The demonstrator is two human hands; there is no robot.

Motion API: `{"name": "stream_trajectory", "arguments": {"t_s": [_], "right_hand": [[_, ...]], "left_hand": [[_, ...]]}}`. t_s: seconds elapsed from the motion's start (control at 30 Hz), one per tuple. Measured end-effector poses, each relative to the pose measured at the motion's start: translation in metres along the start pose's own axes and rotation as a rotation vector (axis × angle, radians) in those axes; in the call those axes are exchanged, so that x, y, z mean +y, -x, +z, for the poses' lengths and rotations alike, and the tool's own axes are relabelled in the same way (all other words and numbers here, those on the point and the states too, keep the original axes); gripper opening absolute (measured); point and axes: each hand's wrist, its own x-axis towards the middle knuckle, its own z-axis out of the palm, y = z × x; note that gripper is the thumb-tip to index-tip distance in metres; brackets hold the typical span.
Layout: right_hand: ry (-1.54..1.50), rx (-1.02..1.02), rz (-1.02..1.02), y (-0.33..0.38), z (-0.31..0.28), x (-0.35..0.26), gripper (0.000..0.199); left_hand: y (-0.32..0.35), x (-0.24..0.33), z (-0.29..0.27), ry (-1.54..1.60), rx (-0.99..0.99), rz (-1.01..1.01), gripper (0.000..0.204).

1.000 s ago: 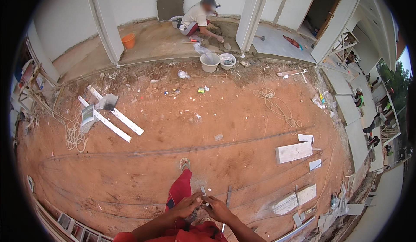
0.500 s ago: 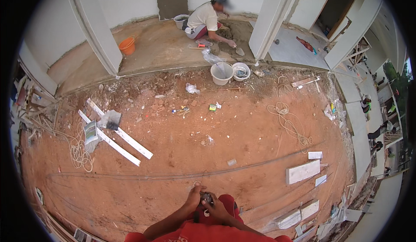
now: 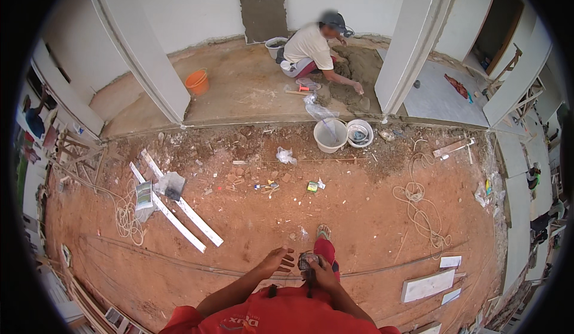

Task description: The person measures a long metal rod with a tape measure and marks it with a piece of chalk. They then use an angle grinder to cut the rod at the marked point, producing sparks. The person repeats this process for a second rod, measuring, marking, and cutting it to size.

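Observation:
In front of my red shirt, my right hand (image 3: 323, 269) is closed around a small dark bundle (image 3: 305, 262) whose kind I cannot make out. To its left, my left hand (image 3: 276, 263) is empty, with its fingers spread apart and pointing toward the bundle. A gap shows between those fingertips and the bundle. My sandalled foot (image 3: 323, 232) rests on the reddish earth, beyond my hands. Long thin rods (image 3: 365, 271) lie across the ground past my hands.
A co-worker (image 3: 311, 50) squats on the raised floor by wet mortar, trowel in hand. Two white buckets (image 3: 330, 148) stand below the ledge. White boards (image 3: 182, 214) lie left, rope (image 3: 412, 191) and pale blocks (image 3: 427, 286) right. An orange bucket (image 3: 197, 83) stands between the pillars.
My left hand has come away from the dark bundle and opened; my right hand keeps it. The view has shifted, and my foot now shows ahead on the ground.

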Motion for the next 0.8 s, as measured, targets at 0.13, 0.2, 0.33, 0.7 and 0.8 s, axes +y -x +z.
{"name": "stream_trajectory", "arguments": {"t_s": [0.13,0.2,0.33,0.7,0.8], "right_hand": [[-0.146,0.083,0.081,-0.067,-0.039,-0.080,0.032],[-0.137,0.075,0.069,-0.099,-0.054,-0.133,0.031],[-0.169,0.211,-0.020,-0.168,-0.125,-0.202,0.031],[-0.262,0.362,0.126,-0.341,-0.107,-0.243,0.038],[-0.253,0.381,0.221,-0.390,-0.045,-0.237,0.038]], "left_hand": [[-0.029,-0.001,-0.058,-0.200,0.447,-0.060,0.048],[-0.024,-0.044,-0.112,-0.167,0.575,-0.123,0.045],[-0.004,-0.045,-0.119,0.061,0.780,-0.287,0.039],[-0.034,-0.061,-0.143,0.145,0.699,-0.381,0.035],[-0.054,-0.050,-0.189,0.101,0.628,-0.405,0.033]]}}
